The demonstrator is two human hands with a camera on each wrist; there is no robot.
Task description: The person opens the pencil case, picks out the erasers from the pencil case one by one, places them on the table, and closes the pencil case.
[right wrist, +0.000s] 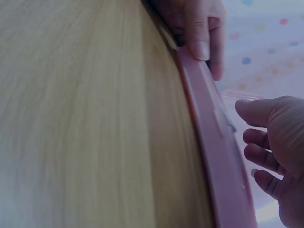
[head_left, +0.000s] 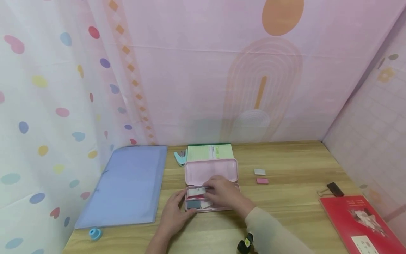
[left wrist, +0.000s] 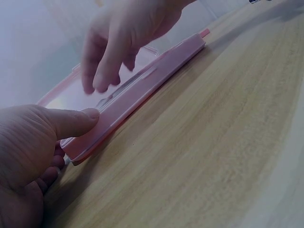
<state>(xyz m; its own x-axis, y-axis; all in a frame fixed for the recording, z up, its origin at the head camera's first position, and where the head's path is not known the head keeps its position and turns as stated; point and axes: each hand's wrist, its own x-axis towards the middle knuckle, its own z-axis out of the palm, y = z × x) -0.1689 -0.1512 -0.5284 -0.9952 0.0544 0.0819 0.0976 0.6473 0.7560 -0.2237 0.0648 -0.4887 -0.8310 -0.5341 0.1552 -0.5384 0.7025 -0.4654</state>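
Observation:
A pink pencil case [head_left: 210, 170] lies on the wooden table with its lid raised at the back. My left hand [head_left: 173, 212] grips its left end, the thumb on the front rim [left wrist: 105, 124] and the fingers round the end. My right hand [head_left: 222, 192] hovers over the open case, fingers bent downward and apart from the thumb; nothing shows between them in the right wrist view. Inside the case, at the left, are a white block with red below it [head_left: 196, 192] and a grey-blue block [head_left: 194, 204]. The right hand covers the case's middle.
A blue folder [head_left: 127, 187] lies left, a light blue ring-shaped piece [head_left: 95, 234] before it. Behind the case are a light blue stapler [head_left: 180, 158] and a green notepad [head_left: 203, 151]. Right are white [head_left: 259, 172] and pink [head_left: 262, 181] erasers, a binder clip [head_left: 335, 189] and a red booklet [head_left: 352, 215].

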